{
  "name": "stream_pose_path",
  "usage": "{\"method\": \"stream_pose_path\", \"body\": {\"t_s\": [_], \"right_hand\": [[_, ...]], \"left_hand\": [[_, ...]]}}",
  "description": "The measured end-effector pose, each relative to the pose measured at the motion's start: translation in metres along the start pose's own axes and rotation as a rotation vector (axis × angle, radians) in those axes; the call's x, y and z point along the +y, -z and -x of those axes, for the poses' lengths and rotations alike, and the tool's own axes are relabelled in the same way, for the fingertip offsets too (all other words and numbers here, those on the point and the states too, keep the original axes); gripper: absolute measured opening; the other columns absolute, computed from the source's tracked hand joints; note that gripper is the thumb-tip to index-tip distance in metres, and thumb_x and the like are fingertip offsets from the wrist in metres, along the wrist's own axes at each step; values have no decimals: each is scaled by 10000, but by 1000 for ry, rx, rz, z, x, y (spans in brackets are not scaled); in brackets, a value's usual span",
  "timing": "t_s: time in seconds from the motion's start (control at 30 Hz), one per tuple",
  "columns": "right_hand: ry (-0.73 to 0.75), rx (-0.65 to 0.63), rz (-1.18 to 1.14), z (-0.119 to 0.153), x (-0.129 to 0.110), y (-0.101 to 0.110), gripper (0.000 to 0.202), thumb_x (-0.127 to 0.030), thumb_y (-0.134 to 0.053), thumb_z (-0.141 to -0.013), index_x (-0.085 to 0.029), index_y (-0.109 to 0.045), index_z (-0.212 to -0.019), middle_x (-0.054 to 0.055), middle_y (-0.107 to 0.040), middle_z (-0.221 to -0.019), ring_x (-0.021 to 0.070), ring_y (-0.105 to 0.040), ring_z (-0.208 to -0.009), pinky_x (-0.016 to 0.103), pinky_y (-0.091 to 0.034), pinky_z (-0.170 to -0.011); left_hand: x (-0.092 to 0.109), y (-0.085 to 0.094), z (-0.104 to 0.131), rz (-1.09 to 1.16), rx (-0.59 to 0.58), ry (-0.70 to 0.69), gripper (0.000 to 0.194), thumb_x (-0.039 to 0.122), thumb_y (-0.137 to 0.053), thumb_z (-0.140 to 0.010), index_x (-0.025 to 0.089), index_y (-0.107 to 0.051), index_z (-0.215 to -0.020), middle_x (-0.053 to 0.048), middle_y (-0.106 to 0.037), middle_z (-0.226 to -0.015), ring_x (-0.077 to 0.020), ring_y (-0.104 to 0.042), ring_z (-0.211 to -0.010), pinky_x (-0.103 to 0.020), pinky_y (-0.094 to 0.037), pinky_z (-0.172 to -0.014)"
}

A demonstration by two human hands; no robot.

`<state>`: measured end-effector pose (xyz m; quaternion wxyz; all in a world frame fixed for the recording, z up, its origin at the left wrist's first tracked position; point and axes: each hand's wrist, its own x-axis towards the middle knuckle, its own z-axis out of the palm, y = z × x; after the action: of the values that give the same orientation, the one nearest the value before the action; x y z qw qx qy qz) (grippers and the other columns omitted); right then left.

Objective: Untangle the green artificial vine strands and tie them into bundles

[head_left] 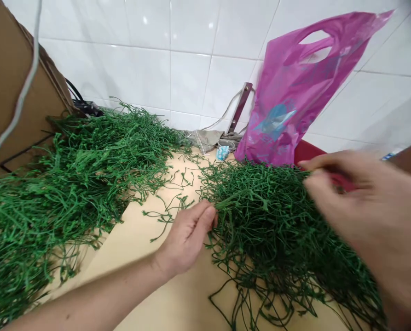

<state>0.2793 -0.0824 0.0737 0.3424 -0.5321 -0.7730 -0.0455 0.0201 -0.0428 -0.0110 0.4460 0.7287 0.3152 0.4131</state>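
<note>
My left hand [191, 232] is closed in a pinch on thin green plastic stems [228, 201], whose forked tips point right. Just beneath and beyond them spreads a tangled heap of dark green stems [277, 230]. My right hand [360, 202], smeared by motion, hovers over the right side of that heap, near a red container [309, 153]. Its thumb and fingertips are pressed together; whatever they hold is too blurred to make out.
A second green stem pile [98, 161] lies at left against a cardboard box [19, 87] with a white cable [29, 78] before it. A purple plastic bag [291, 92] stands by the tiled wall [191, 73]. Loose stems lie across the tan tabletop [146, 285].
</note>
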Motion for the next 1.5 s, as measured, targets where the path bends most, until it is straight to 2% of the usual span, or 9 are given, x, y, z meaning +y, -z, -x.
{"method": "stream_pose_path", "body": {"t_s": [0.2, 0.33, 0.47, 0.67, 0.87, 1.03, 1.27, 1.4, 1.5], "right_hand": [[-69, -11, -6, -8, -20, -18, 161, -269, -579, -898, -267, -693, -1011, 41, -740, -935, 234, -695, -811, 351, -571, -714], [-64, -64, -19, -11, -22, -21, 250, -229, -565, -887, -267, -681, -1106, 49, -721, -1145, 255, -694, -1035, 425, -559, -947], [-57, -195, -116, -8, -26, -34, 303, -378, -633, -913, -280, -670, -1198, 46, -631, -1354, 246, -586, -1271, 448, -453, -1122], [-112, -250, -205, -6, -36, -55, 154, -299, -559, -966, -241, -677, -1048, 55, -698, -1216, 215, -645, -1167, 398, -520, -1041], [84, -218, 74, -9, -43, -56, 201, -126, -462, -945, -179, -644, -877, 113, -712, -1069, 288, -617, -1178, 517, -461, -1034], [197, -265, 200, -13, -43, -48, 230, -113, -473, -907, -192, -618, -747, 91, -724, -963, 311, -615, -1142, 536, -406, -1011], [259, -303, 205, -17, -28, -24, 278, -134, -428, -931, -226, -538, -693, 25, -627, -730, 220, -568, -790, 478, -424, -889], [259, -355, 125, -14, -35, -26, 258, -97, -392, -900, -205, -623, -939, 89, -697, -1028, 269, -597, -1054, 503, -420, -1004], [249, -329, 95, -11, -42, -33, 255, -145, -461, -915, -177, -618, -1113, 115, -660, -1230, 299, -495, -1291, 508, -368, -1110]], "left_hand": [[-8, -7, -2, 10, 49, 68, 405, 405, -319, -1057, 202, -472, -742, 37, -406, -662, -127, -411, -629, -259, -337, -608], [-8, -5, -1, 24, 25, 67, 418, 407, -320, -1057, 199, -470, -727, 29, -404, -668, -129, -406, -630, -264, -332, -603], [-6, -6, 0, 28, -13, 78, 410, 420, -327, -1053, 201, -487, -745, 27, -408, -651, -133, -408, -609, -270, -326, -581], [-5, -5, 0, -3, -58, 58, 402, 408, -312, -1055, 201, -492, -761, 40, -392, -610, -123, -395, -554, -265, -314, -542], [-4, -3, -3, -33, -94, 8, 364, 348, -333, -1053, 198, -502, -769, 48, -397, -607, -113, -404, -558, -247, -324, -549], [-1, -3, -3, -110, -128, -41, 361, 318, -338, -1045, 198, -485, -738, 26, -462, -656, -119, -463, -604, -247, -353, -579], [1, -2, -1, -62, -159, -35, 377, 340, -321, -1049, 198, -509, -755, 22, -472, -657, -120, -477, -595, -252, -363, -579], [-3, -2, -1, -23, -107, 35, 393, 363, -315, -1058, 199, -508, -757, 38, -420, -614, -118, -430, -572, -256, -339, -569], [-5, -1, -1, -19, -75, 53, 395, 377, -327, -1057, 197, -509, -755, 42, -402, -610, -118, -409, -566, -259, -324, -557]]}}
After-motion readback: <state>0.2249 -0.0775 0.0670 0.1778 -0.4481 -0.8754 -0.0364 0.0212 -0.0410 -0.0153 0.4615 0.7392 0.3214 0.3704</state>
